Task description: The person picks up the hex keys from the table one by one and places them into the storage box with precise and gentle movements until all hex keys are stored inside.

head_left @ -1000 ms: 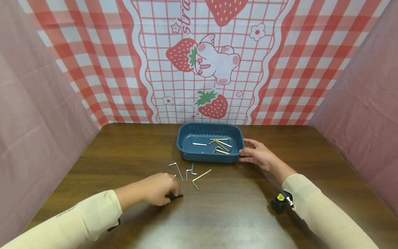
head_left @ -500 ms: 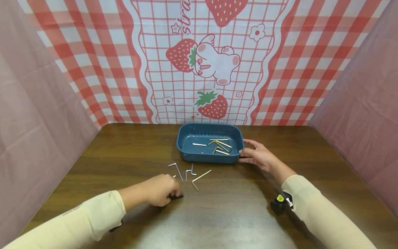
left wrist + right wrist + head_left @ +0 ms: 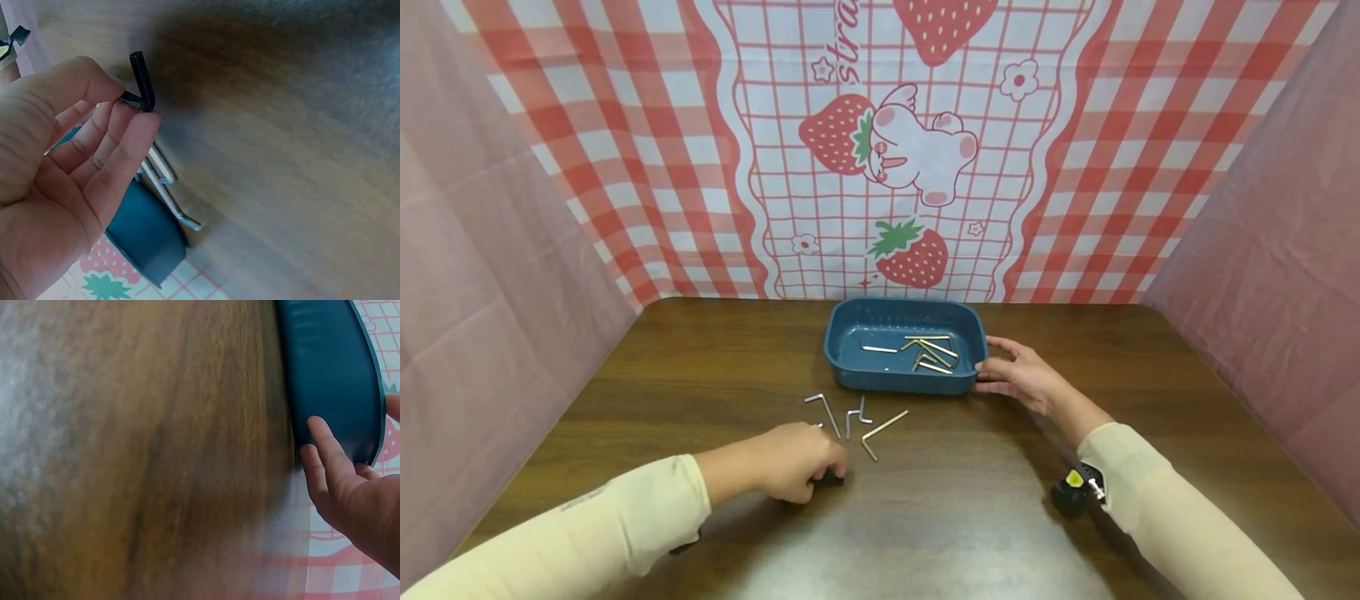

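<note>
One black hex key (image 3: 143, 81), clamped in the grip of the left hand (image 3: 801, 460): pick-up, seemingly, wanting a firm lift next; right hand (image 3: 1030, 382), fingers apart, touches the tray's (image 3: 902, 382) three-o'clock end.

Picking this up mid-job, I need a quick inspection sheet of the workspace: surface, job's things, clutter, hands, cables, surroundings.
Surface: brown wood-grain table.
Job's things: blue tray holding gold hex keys and a silver one; more silver hex keys and a pale gold hex key on the table; black hex key in hand.
Clutter: nothing seen.
Hands: left hand pinches the black hex key; right hand touches the tray's right end.
Cables: nothing seen.
Surroundings: strawberry-print cloth behind, pink cloth at both sides.
</note>
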Tool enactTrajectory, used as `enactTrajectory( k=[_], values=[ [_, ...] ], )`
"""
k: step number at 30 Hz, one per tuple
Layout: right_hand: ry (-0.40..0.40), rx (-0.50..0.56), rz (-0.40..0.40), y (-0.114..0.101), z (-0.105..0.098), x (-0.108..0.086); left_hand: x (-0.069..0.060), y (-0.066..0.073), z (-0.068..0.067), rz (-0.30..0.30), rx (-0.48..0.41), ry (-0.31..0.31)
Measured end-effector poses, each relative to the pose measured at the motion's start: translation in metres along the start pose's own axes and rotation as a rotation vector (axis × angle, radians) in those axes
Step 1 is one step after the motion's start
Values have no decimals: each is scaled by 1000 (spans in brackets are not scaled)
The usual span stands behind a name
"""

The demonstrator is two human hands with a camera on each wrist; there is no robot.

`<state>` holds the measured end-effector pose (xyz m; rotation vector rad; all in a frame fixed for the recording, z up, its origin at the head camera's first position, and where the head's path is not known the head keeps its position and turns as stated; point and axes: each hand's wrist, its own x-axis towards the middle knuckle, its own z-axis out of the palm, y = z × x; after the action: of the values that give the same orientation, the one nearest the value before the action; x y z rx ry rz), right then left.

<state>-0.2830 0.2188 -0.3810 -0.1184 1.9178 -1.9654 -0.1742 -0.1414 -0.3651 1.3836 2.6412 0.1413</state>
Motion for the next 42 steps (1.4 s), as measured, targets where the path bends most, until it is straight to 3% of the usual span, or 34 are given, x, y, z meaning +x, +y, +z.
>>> enactTrajectory(
  k=[9,17,25,34,42],
  values=[
    [4,3,-7,0,0,0,8,-1,-20,20,55,-1],
    [0,1,-8,0,0,0,19,-5,-54,26,54,20],
    [6,2,-3,0,0,1,30,-9,-84,-9,88,54],
    [-13,0,-10,0,0,0,39,-13,-93,-13,62,36],
    [-3,1,-11,1,-1,1,55,-19,-107,-25,72,-1]
  ],
)
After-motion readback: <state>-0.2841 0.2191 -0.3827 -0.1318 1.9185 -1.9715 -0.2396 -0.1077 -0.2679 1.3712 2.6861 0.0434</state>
